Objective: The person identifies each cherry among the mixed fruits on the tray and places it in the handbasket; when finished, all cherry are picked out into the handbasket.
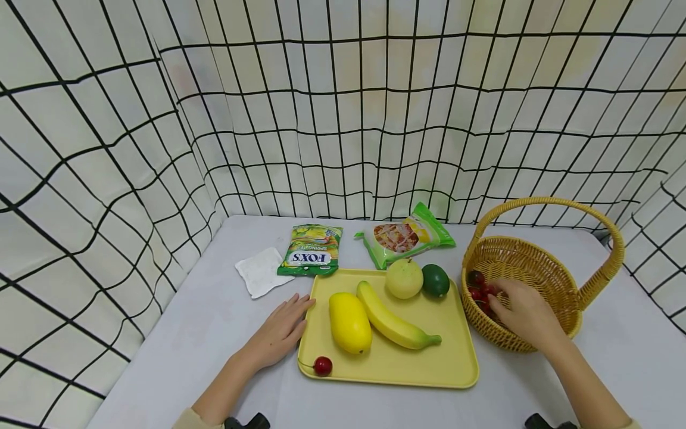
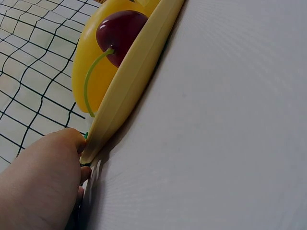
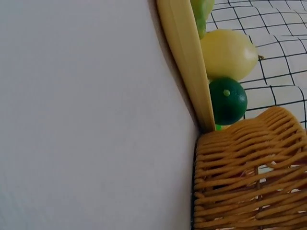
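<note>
My left hand [image 1: 281, 328] rests on the table, fingers extended, touching the left rim of a yellow tray [image 1: 396, 375]; its thumb side shows beside that rim in the left wrist view. On the tray lie a yellow mango-like fruit [image 1: 350, 323], a banana [image 1: 393, 319], a pale yellow-green round fruit [image 1: 404, 278], a dark green lime-like fruit [image 1: 436, 280] and one red cherry [image 1: 323, 366] with its stem. My right hand [image 1: 522, 310] reaches into a wicker basket [image 1: 557, 286], fingertips at several cherries [image 1: 477, 292] along its left side. The right wrist view hides this hand behind the basket wall.
Behind the tray lie a green FOX'S candy bag [image 1: 312, 250] and a green snack bag [image 1: 404, 235]. A white tissue [image 1: 262, 272] is at the left. The basket's tall handle [image 1: 546, 201] arches over it. Black netting over white cloth [image 1: 343, 107] surrounds the table.
</note>
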`<state>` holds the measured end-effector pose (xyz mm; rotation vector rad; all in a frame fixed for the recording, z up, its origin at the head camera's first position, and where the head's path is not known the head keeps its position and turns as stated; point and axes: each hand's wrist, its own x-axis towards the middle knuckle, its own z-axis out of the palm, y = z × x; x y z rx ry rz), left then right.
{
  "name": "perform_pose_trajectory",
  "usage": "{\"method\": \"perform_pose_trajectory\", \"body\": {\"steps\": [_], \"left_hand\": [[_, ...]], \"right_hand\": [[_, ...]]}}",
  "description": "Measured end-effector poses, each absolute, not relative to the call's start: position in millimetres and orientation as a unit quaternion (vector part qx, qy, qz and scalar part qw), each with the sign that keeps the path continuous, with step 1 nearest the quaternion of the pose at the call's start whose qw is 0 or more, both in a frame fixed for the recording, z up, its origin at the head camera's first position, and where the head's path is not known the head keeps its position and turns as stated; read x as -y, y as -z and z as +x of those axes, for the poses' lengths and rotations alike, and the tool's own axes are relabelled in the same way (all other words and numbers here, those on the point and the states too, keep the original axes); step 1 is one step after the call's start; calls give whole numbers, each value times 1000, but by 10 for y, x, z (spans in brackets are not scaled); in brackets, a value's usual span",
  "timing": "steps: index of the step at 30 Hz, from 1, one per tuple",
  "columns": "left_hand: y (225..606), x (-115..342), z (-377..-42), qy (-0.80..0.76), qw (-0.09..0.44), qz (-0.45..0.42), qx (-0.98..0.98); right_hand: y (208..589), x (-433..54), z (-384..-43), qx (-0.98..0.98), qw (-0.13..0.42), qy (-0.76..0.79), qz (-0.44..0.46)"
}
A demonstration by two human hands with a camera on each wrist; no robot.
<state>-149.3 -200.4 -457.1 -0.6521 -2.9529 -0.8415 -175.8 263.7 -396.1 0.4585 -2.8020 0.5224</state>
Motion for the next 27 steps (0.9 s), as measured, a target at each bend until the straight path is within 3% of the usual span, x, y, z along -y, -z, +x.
{"method": "perform_pose_trajectory", "body": {"steps": [15,23,27], "left_hand": [[4577,2007,-1496,267,1,-206,942],[4578,2009,-1502,267,1,-204,942],[4587,2003,-1508,266,-1,-202,942]], "right_hand": [[3836,-2343,-1598,938,211,-191,197],[3854,-2135,-1573,905,277,-177,270],[3861,-2031,-1562,896,283,-173,295]]}}
